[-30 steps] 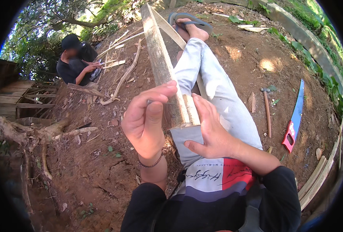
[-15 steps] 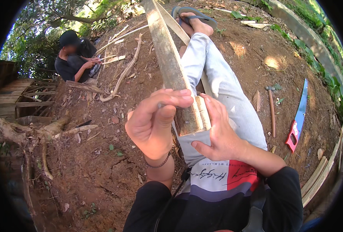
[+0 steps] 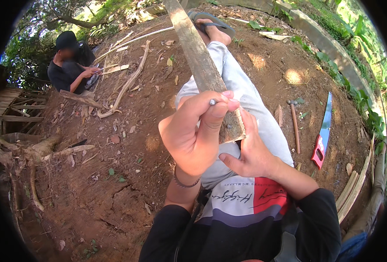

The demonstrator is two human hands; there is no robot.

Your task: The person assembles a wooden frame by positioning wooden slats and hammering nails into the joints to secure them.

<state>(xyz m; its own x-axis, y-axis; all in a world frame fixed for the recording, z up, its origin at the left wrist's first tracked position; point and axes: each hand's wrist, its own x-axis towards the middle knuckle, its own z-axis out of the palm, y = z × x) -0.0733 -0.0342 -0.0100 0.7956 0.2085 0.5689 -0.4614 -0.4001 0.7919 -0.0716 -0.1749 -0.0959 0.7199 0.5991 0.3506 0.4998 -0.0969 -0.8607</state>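
Observation:
A long, weathered wooden plank [image 3: 200,61] slopes from beyond my feet down over my lap, its near end close to my hands. Between the thumb and forefinger of my left hand [image 3: 192,133] is a metal nail [image 3: 212,102], its round head showing; the fingertips hang over the plank's face. A small dark spot marks the wood near that end. My right hand [image 3: 259,148] has its fingers along the plank's right edge at the near end, partly hidden behind it, with the thumb apart. My legs in pale jeans [image 3: 263,118] lie crossed under the plank.
To the right, a hammer [image 3: 295,126] and a handsaw with a red handle [image 3: 323,135] lie on the dirt. Wood strips [image 3: 350,196] rest at lower right. At far left, a person [image 3: 73,63] sits holding thin sticks, beside a curved branch [image 3: 128,89]. Roots [image 3: 36,150] stick out below.
My left hand has shifted right across the plank's near end, and the nail head now shows clearly. The plank's face has tilted, hiding its cut right edge. My view has turned slightly.

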